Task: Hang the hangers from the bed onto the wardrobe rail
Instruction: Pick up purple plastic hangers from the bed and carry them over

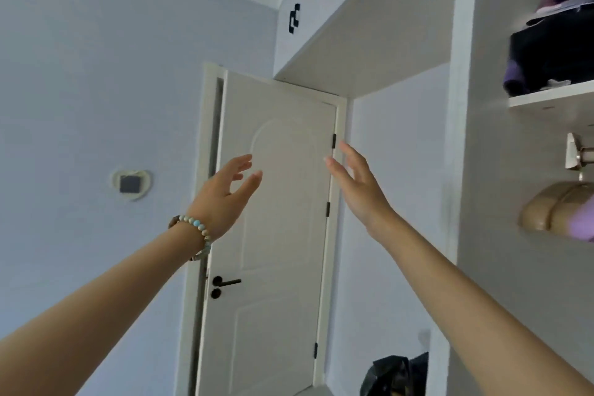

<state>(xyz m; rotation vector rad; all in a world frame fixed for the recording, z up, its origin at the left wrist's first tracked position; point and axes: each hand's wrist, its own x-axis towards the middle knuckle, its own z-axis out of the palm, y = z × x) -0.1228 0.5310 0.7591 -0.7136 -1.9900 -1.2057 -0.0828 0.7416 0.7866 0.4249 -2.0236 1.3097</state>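
- Soft, even daylight filled the room, and the wall [80, 74] looked cool and bluish.
- No hard shadows or glare showed.
- Blur smeared the shelf [546, 100] and rail [583, 154] at the right edge.
- The wide lens tilted the door [273, 202].

Open air before door [279, 219]; wardrobe panel [463, 106] at right; shelf [546, 102] just above rail [585, 155], beige item [553, 212] beneath.

Residential bedroom. Between the left hand [221, 199] and right hand [356, 186], further back: a white panelled interior door [276, 235] with black lever handle [226, 282]. Right of the right hand: an open built-in wardrobe [501, 170], its shelf [546, 100] holding folded clothes [553, 58], and the wardrobe rail [587, 156] below. Left of the left hand: a wall switch [130, 184].
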